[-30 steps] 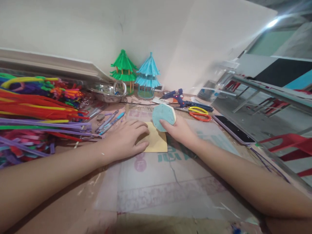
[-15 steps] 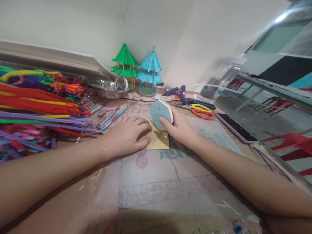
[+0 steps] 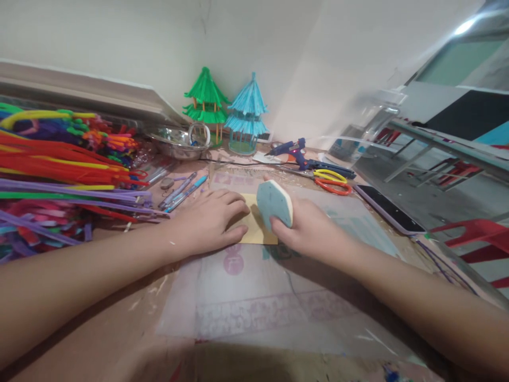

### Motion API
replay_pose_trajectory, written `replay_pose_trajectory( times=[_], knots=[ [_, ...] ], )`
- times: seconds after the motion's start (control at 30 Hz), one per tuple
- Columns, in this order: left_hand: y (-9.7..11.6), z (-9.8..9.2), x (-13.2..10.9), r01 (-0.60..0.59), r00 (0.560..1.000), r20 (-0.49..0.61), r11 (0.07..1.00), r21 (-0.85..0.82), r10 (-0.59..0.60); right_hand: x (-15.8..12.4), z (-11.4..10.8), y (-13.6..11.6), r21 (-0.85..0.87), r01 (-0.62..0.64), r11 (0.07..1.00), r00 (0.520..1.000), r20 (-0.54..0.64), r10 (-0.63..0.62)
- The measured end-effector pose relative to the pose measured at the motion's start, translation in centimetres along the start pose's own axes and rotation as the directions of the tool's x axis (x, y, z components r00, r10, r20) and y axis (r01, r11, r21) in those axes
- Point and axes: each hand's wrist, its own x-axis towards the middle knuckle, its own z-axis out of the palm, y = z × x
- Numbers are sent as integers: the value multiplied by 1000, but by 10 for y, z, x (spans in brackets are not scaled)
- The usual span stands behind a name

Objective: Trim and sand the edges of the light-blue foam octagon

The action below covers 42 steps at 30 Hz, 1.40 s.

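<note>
My right hand (image 3: 308,225) grips a blue-grey, many-sided flat piece (image 3: 274,202) with a pale, thick edge, like a foam board. The thumb presses on its blue face, and the other fingers are hidden behind it. The piece is held tilted above the right part of a small yellow sheet (image 3: 254,233). Fingers spread, my left hand (image 3: 210,220) lies flat by the sheet's left side, with fingertips on it. Under the sheet is a translucent printed plastic sheet (image 3: 254,286).
Pipe cleaners (image 3: 59,159) are piled at left, with pens (image 3: 185,193) beside them. Behind stand a metal bowl (image 3: 178,146), a green pagoda model (image 3: 204,101) and a blue one (image 3: 247,111). A glue gun (image 3: 292,148), scissors (image 3: 330,180) and a phone (image 3: 389,208) lie at right.
My right hand has moved the blue-grey piece a little right and down, turning it more on edge. My left hand stays on the yellow sheet. The view has shifted slightly.
</note>
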Motion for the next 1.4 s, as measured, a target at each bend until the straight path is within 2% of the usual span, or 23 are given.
replay_pose_trajectory(
  times=[0.1,0.23,0.3,0.43,0.5,0.7,0.77,0.9,0.97,1.07,1.13,1.2,1.27,1.33,1.4],
  knots=[
    [1,0,0,2,1000,4,1000,4,-2,14,8,5,-3,-37,999,997,-61,37],
    [3,-1,0,31,999,6,999,39,-31,37,18,14,17,-7,1000,989,-144,10],
    [4,-2,-1,30,999,14,999,45,-31,30,15,10,4,2,1000,994,-111,-1],
    [5,-3,-2,8,1000,27,999,42,-9,-3,2,-1,-56,-24,998,999,31,25],
    [6,-3,-2,4,1000,28,999,39,-5,-5,1,-3,-77,-7,997,999,47,11],
    [7,-4,-1,30,999,27,998,57,-31,42,11,3,-111,11,994,1000,-20,-14],
    [6,-3,-2,29,999,12,998,59,-30,37,8,-2,-101,26,995,1000,7,-25],
    [5,0,-3,-5,1000,-4,999,35,5,0,-1,-13,-77,16,997,994,112,-7],
    [6,1,-3,-1,1000,-5,1000,23,1,-4,1,-12,-90,-14,996,996,92,22],
    [7,2,-2,25,1000,0,1000,15,-25,20,12,-2,-143,-60,988,998,10,62],
    [6,2,-1,34,999,1,999,11,-34,42,17,3,-149,-52,988,999,-16,50],
    [6,1,-2,45,999,-1,999,10,-45,51,16,4,-142,-23,990,999,-26,19],
    [5,0,-3,53,999,-3,999,12,-53,41,8,0,-124,45,991,999,11,-44],
    [5,0,-3,43,999,-3,999,9,-43,18,-1,-6,-99,126,987,988,100,-116],
    [5,0,-2,25,1000,-1,1000,3,-25,-1,-7,-10,-95,110,989,985,142,-96]
  ],
)
